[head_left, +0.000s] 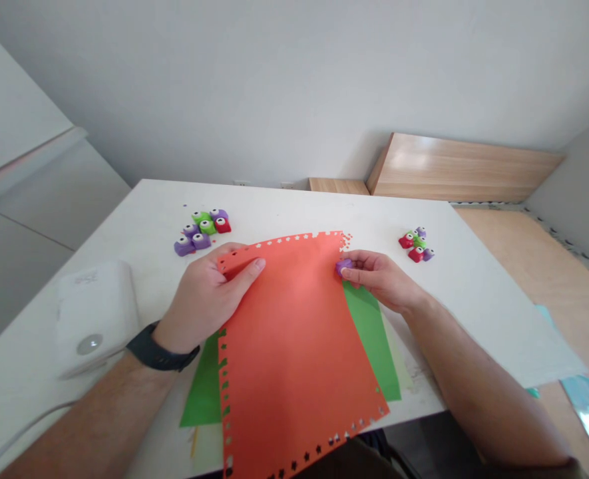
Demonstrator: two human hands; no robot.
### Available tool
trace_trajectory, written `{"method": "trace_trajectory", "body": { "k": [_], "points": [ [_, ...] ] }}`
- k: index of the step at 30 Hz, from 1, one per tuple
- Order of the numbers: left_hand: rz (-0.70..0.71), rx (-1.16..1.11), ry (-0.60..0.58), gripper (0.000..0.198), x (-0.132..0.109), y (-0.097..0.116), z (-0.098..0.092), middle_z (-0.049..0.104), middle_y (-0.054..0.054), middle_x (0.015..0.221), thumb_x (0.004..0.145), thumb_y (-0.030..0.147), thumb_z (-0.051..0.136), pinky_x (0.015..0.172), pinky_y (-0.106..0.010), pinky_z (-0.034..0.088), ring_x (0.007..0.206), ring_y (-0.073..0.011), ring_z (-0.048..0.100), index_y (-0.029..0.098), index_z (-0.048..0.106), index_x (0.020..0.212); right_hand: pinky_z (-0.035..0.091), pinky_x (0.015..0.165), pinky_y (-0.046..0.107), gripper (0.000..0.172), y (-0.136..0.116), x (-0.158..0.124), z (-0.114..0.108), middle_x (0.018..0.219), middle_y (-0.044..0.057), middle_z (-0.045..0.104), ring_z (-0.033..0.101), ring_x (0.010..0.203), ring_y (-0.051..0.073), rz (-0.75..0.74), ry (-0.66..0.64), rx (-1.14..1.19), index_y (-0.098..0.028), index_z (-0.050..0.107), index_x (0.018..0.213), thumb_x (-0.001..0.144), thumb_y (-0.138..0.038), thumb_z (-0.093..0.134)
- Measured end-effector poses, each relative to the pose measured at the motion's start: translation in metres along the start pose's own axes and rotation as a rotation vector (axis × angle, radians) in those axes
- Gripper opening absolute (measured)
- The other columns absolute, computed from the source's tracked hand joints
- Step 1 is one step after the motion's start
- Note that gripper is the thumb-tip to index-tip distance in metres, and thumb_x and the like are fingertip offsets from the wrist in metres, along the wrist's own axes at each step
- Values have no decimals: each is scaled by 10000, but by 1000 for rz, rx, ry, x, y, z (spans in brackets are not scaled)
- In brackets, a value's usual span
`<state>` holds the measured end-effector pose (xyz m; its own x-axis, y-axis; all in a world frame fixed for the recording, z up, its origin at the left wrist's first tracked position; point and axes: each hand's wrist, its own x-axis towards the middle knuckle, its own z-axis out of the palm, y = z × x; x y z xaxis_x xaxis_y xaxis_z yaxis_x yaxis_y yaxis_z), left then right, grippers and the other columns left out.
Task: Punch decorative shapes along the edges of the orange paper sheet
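Observation:
An orange paper sheet (289, 339) with punched holes along its edges lies in front of me over a green sheet (369, 332). My left hand (209, 299) grips the orange sheet's top left corner, thumb on top. My right hand (384, 279) is closed on a small purple paper punch (344, 266) set at the sheet's right edge near the top corner. Tiny orange scraps (347, 238) lie just beyond that corner.
A white table (484, 286) holds a cluster of purple, green and red punches (203, 229) at the back left and a smaller cluster (416, 244) at the back right. A white device with a cable (94, 316) sits at the left. A wooden board (454, 166) leans behind.

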<state>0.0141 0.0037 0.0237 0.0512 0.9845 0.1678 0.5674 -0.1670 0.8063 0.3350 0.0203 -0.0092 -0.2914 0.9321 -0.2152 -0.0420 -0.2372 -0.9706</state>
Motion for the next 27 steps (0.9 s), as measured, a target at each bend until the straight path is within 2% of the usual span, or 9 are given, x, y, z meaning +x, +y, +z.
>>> {"method": "trace_trajectory", "body": {
  "k": [6, 16, 22, 27],
  "points": [
    [-2, 16, 3, 197, 0, 0, 1, 769, -2, 1046, 947, 439, 681, 885, -277, 522, 956, -214, 703, 253, 716, 1003, 400, 604, 262, 355, -4, -2, 3, 929, 36, 725, 579, 727, 117, 1, -3, 15, -193, 769, 1108, 808, -336, 893],
    [-12, 41, -7, 238, 0, 1, 0, 769, -5, 1027, 949, 465, 675, 862, -268, 525, 966, -211, 696, 237, 719, 1003, 366, 572, 251, 414, -4, -1, 6, 879, 27, 707, 530, 646, 93, 52, 5, 61, -163, 755, 1100, 749, -298, 928],
    [-6, 31, -16, 264, 0, 0, 0, 759, -6, 1037, 959, 467, 677, 887, -278, 508, 957, -193, 688, 215, 721, 1025, 319, 526, 234, 353, -5, -2, 4, 880, 18, 681, 490, 622, 75, 44, -10, 34, -169, 753, 1062, 773, -295, 910],
    [4, 31, 8, 257, 1, -2, 1, 761, 1, 1011, 950, 471, 689, 862, -272, 518, 946, -192, 695, 225, 730, 1013, 274, 471, 229, 412, -7, -3, 5, 822, 7, 661, 483, 588, 77, 78, 7, 80, -175, 748, 1087, 743, -308, 932]
  ]
}}
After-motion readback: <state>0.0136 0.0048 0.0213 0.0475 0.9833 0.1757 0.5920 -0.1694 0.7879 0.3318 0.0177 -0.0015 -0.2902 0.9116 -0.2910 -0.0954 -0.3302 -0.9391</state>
